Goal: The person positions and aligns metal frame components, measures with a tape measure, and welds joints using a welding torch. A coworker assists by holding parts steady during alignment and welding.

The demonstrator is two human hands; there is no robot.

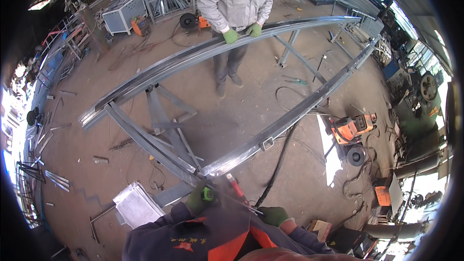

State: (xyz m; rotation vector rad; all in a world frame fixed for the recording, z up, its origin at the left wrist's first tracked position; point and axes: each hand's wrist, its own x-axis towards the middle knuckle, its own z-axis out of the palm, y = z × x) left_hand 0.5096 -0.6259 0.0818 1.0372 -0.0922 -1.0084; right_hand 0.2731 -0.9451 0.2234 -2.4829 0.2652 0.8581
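Observation:
My left hand, in a green glove, is closed around a bright green tape measure at the near corner of a metal frame. My right hand, also gloved in green, is closed on the end of a thin dark rod that slants up toward my left hand; its exact kind is unclear. A red-handled tool lies between my hands, just beyond the rod. The near steel rail runs from this corner to the far right. Across from me, a co-worker's gloved hands rest on the curved far rail.
Steel stands support the frame. White sheets lie at left. An orange machine with a wire spool and cables stands at right. A black cable passes under the near rail. Pliers-like tools lie on the floor.

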